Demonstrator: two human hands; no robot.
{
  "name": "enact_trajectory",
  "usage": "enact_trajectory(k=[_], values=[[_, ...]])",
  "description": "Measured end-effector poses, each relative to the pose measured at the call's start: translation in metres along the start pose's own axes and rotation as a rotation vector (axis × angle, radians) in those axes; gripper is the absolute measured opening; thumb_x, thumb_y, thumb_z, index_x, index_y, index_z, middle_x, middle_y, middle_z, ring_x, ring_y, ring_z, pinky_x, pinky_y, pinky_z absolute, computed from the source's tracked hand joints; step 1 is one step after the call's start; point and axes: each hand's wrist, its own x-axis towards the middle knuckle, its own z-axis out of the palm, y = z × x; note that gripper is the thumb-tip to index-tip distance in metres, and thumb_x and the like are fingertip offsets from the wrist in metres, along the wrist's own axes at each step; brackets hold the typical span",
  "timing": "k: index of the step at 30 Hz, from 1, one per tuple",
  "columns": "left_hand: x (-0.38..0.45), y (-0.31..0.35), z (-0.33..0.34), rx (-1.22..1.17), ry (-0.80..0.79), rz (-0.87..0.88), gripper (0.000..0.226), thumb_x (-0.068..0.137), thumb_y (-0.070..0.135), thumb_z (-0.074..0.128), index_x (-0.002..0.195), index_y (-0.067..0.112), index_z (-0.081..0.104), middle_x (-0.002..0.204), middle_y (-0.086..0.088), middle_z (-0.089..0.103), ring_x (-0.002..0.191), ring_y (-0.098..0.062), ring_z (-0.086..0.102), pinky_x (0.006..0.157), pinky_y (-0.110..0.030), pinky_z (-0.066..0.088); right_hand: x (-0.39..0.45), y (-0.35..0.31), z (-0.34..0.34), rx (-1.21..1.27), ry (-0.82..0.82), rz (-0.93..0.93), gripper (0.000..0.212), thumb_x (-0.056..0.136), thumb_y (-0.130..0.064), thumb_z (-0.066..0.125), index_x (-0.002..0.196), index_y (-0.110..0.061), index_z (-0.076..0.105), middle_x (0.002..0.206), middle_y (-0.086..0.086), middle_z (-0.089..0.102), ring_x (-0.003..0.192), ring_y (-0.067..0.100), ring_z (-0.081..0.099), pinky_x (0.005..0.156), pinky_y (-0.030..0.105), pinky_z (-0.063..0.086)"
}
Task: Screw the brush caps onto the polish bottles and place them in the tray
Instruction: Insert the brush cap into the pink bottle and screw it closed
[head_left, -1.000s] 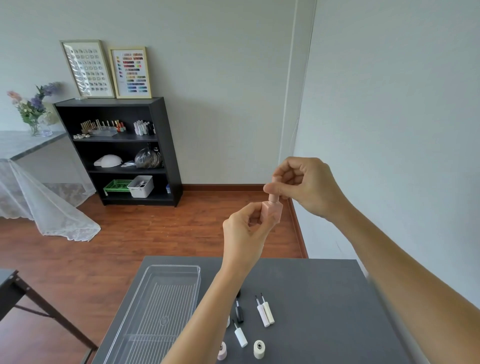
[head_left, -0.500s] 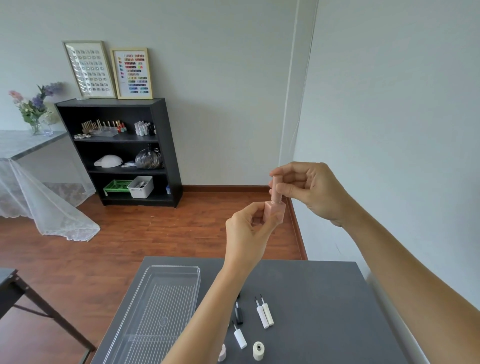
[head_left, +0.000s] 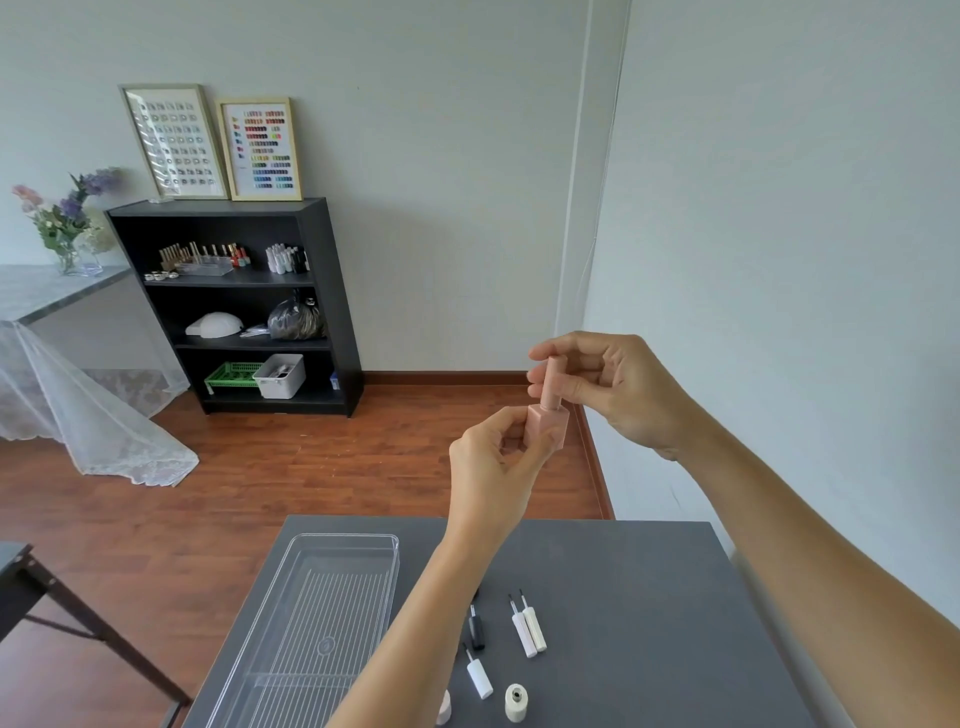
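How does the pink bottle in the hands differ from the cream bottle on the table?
The pink bottle is held upright in the air by the left hand; the cream bottle lies on its side on the grey table.
The pink bottle has its pink cap on, gripped by the right hand; the cream bottle is open, its mouth showing.
The pink bottle looks square; the cream bottle looks round.
Both are small and neither is in the tray.

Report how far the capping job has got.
Done: nothing yet; the clear tray holds no bottles. In hand: the left hand holds a pink bottle while the right hand grips its pink cap. Left: four loose brush caps and a cream bottle wait on the table.
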Motion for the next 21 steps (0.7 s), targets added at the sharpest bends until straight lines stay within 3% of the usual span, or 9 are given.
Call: enact_trajectory(k=[2,5,7,9,11,13,14,17,21], values=[[0.0,0.0,0.002,0.011,0.002,0.002,0.017,0.085,0.039,0.073,0.085,0.022,0.073,0.077,-0.008,0.071,0.061,-0.007,0.053,0.06,-0.032,0.049,0.002,0.0,0.002,-0.009,0.095,-0.013,0.021,0.081,-0.014,0.077,0.099,-0.006,0.07,0.084,0.019,0.074,0.078,0.024,0.075,0.076,0.028,0.059],[-0.001,0.001,0.004,0.023,0.002,0.0,0.017,0.085,0.038,0.073,0.083,0.021,0.072,0.075,-0.008,0.069,0.059,-0.005,0.051,0.058,-0.029,0.048,0.003,0.001,0.007,-0.161,0.232,-0.011,0.045,0.059,-0.043,0.086,0.079,-0.01,0.063,0.069,0.001,0.072,0.06,0.017,0.067,0.063,0.028,0.057],[0.0,0.001,0.005,0.018,-0.01,0.009,0.018,0.085,0.037,0.072,0.081,0.02,0.072,0.073,-0.009,0.068,0.057,-0.01,0.049,0.057,-0.032,0.047,0.004,0.004,0.012,-0.28,0.28,0.012,0.057,0.055,-0.057,0.083,0.076,-0.011,0.055,0.062,-0.009,0.065,0.059,0.015,0.054,0.061,0.033,0.051],[0.0,0.002,0.005,0.007,-0.02,0.011,0.018,0.085,0.036,0.072,0.08,0.019,0.072,0.074,-0.009,0.069,0.06,-0.022,0.054,0.059,-0.034,0.048,0.004,0.006,0.013,-0.34,0.256,0.011,0.059,0.062,-0.063,0.075,0.084,-0.013,0.053,0.066,-0.014,0.063,0.067,0.014,0.055,0.066,0.028,0.05],[0.001,0.002,0.004,0.0,-0.02,-0.004,0.015,0.085,0.036,0.073,0.083,0.021,0.074,0.077,-0.007,0.072,0.068,-0.025,0.061,0.063,-0.032,0.05,0.003,0.007,0.008,-0.236,0.118,0.033,0.05,0.078,-0.056,0.064,0.108,-0.016,0.055,0.081,-0.012,0.066,0.097,0.011,0.065,0.086,0.022,0.052],[0.001,0.001,0.003,-0.004,-0.009,-0.014,0.011,0.084,0.035,0.073,0.086,0.025,0.074,0.078,-0.003,0.074,0.072,-0.024,0.064,0.062,-0.026,0.05,0.0,0.009,0.001,-0.08,-0.039,0.054,0.04,0.095,-0.037,0.055,0.13,-0.017,0.052,0.088,0.005,0.072,0.126,0.006,0.056,0.102,0.022,0.045],[0.002,0.001,0.003,-0.007,-0.007,-0.016,0.011,0.084,0.035,0.074,0.087,0.025,0.074,0.078,-0.003,0.074,0.072,-0.024,0.063,0.062,-0.027,0.05,-0.001,0.008,-0.002,-0.024,-0.076,0.051,0.035,0.099,-0.024,0.054,0.133,-0.016,0.053,0.096,0.012,0.074,0.129,0.005,0.054,0.103,0.023,0.046],[0.002,-0.001,0.004,-0.002,-0.011,-0.021,0.011,0.084,0.034,0.074,0.085,0.022,0.073,0.077,-0.007,0.072,0.068,-0.027,0.06,0.063,-0.035,0.051,-0.003,0.01,-0.003,0.115,-0.033,0.033,0.031,0.093,-0.001,0.059,0.123,-0.011,0.065,0.108,0.011,0.075,0.11,0.018,0.069,0.091,0.025,0.055],[0.002,-0.002,0.008,0.002,-0.014,-0.001,0.016,0.084,0.035,0.073,0.083,0.019,0.072,0.072,-0.01,0.067,0.055,-0.011,0.047,0.054,-0.024,0.044,-0.001,0.007,0.0,0.094,0.167,0.024,0.033,0.067,-0.021,0.084,0.091,-0.004,0.07,0.082,0.013,0.075,0.074,0.025,0.074,0.075,0.035,0.059]])
